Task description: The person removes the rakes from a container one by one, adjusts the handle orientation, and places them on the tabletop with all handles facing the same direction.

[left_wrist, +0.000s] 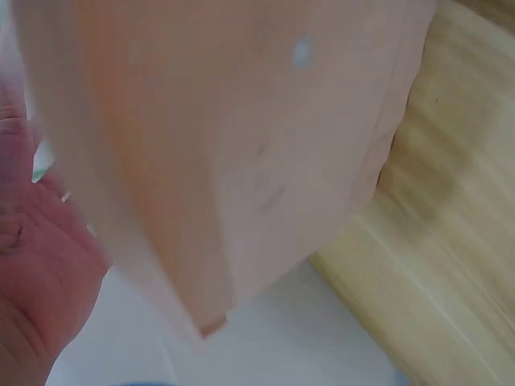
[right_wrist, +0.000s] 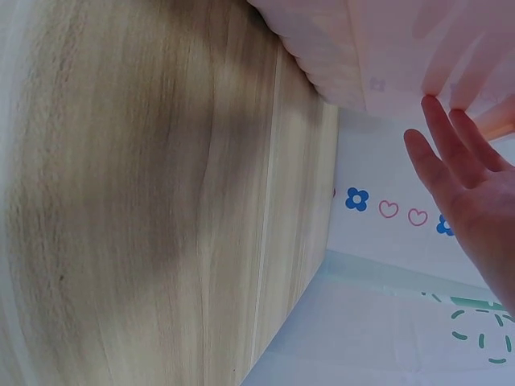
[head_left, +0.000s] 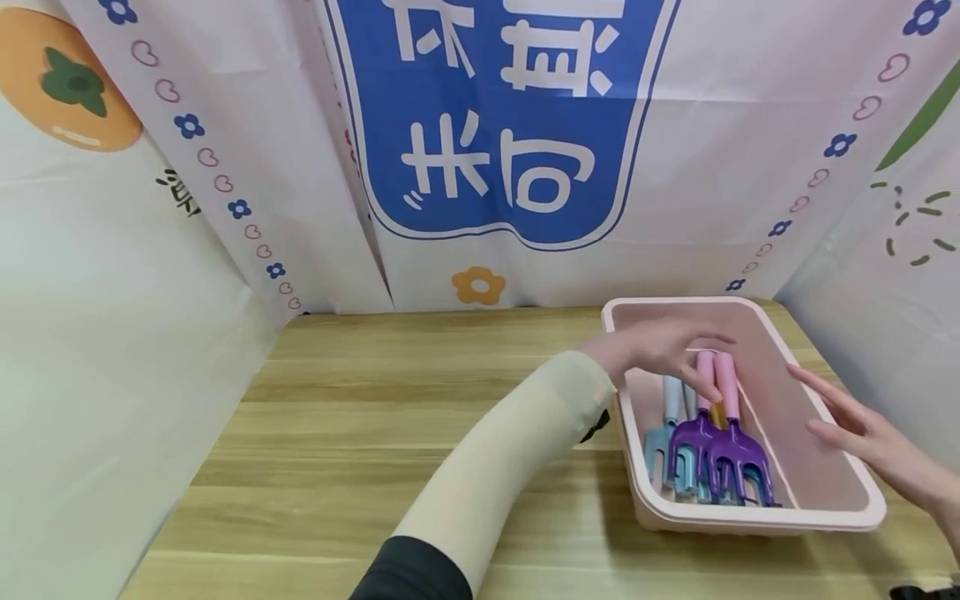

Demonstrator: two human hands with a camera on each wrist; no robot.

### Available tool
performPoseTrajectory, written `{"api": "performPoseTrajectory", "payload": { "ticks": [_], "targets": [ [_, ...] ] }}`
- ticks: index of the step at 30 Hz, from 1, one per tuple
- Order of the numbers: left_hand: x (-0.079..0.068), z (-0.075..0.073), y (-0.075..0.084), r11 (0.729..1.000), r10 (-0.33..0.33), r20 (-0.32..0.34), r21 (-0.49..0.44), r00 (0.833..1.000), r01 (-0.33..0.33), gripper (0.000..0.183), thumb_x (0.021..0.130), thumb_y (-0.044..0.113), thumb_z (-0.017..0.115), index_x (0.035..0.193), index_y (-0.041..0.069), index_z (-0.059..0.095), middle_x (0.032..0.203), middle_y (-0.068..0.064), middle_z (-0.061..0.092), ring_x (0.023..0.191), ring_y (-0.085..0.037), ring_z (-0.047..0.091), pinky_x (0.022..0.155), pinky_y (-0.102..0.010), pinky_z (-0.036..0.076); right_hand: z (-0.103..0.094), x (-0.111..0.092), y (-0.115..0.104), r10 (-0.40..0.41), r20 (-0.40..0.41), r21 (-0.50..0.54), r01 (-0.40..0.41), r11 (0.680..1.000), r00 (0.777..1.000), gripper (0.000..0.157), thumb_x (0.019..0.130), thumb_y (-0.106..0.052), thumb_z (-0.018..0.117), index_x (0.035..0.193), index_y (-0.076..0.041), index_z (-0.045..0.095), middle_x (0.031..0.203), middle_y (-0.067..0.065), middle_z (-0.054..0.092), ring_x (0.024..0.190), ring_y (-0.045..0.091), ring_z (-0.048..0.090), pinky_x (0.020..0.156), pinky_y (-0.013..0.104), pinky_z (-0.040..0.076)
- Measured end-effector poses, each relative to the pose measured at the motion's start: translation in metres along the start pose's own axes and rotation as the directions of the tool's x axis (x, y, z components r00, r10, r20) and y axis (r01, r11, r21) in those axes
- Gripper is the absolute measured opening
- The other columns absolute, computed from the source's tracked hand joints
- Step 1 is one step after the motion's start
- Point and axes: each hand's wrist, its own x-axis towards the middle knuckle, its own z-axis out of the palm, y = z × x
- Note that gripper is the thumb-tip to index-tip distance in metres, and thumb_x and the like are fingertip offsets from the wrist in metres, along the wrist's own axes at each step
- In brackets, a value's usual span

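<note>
2 purple rakes (head_left: 720, 454) lie lengthwise in bin (head_left: 832, 500), tines toward viewer. Left hand (head_left: 660, 350) touches handles, fingers loose; right hand (head_left: 855, 417) flat on right rim. Bare desk (head_left: 375, 417) lies left.

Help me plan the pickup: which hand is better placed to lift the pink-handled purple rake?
Probably left: the left hand reaches into the pink bin, fingers at the purple rake handle. The right hand lies flat on the rim.

Smooth pink plastic bin (head_left: 825, 492), glossy purple plastic rakes (head_left: 738, 454), matt wood-grain table (head_left: 375, 417)
</note>
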Motion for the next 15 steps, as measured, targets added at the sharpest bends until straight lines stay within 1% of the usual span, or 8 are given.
{"api": "performPoseTrajectory", "payload": {
  "ticks": [3,4,7,10,12,15],
  "targets": [
    [0.010,0.013,0.002,1.000,0.031,0.039,-0.002,0.999,-0.031,0.086,0.073,0.038,0.086,0.145,0.016,0.044,0.144,0.008,0.044,0.126,0.000,0.038,0.099,-0.010,0.027,-0.001,0.000,-0.001,0.003,0.002,-0.003,-0.003,1.000,1.000,0.066,0.103,-0.005,0.040,0.157,-0.028,0.011,0.152,-0.025,0.010,0.126,-0.014,0.014,0.083,0.007,0.032],
    [0.012,0.016,0.002,1.000,0.021,0.057,0.000,0.998,-0.021,0.086,0.073,0.038,0.086,0.145,0.017,0.045,0.143,0.008,0.044,0.124,0.000,0.039,0.099,-0.010,0.028,-0.001,0.000,-0.001,-0.001,0.002,-0.006,0.001,1.000,1.000,0.066,0.103,-0.005,0.041,0.157,-0.027,0.011,0.153,-0.024,0.009,0.126,-0.014,0.015,0.083,0.008,0.033],
    [0.018,0.025,0.004,0.998,-0.052,0.102,0.044,0.993,0.047,0.085,0.073,0.043,0.084,0.145,0.025,0.045,0.143,0.013,0.042,0.126,0.002,0.036,0.102,-0.012,0.026,-0.002,0.001,-0.003,-0.007,0.008,-0.011,0.007,1.000,1.000,0.066,0.102,-0.004,0.041,0.157,-0.027,0.012,0.154,-0.022,0.010,0.124,-0.014,0.019,0.081,0.010,0.037],
    [0.022,0.032,0.003,0.988,-0.137,0.135,0.095,0.981,0.124,0.084,0.074,0.047,0.082,0.146,0.033,0.043,0.146,0.019,0.036,0.130,0.003,0.029,0.106,-0.016,0.023,-0.002,0.002,-0.003,-0.005,0.017,-0.005,0.005,1.000,1.000,0.066,0.103,-0.005,0.041,0.157,-0.026,0.011,0.154,-0.021,0.011,0.123,-0.014,0.022,0.080,0.012,0.039],
    [0.025,0.036,0.001,0.986,-0.142,0.151,0.107,0.978,0.127,0.083,0.074,0.048,0.081,0.146,0.034,0.043,0.146,0.018,0.036,0.131,0.002,0.029,0.107,-0.017,0.023,-0.002,0.002,-0.004,0.002,0.018,0.000,-0.002,1.000,1.000,0.066,0.103,-0.005,0.041,0.157,-0.026,0.011,0.152,-0.022,0.012,0.121,-0.015,0.024,0.080,0.013,0.041],
    [0.030,0.039,-0.002,0.989,-0.113,0.180,0.112,0.977,0.094,0.081,0.075,0.047,0.081,0.146,0.035,0.043,0.141,0.015,0.040,0.126,0.000,0.034,0.104,-0.016,0.025,-0.003,0.002,-0.002,-0.009,0.012,0.014,0.009,1.000,1.000,0.066,0.102,-0.004,0.040,0.157,-0.025,0.011,0.152,-0.022,0.012,0.122,-0.014,0.023,0.081,0.012,0.039]
  ]
}}
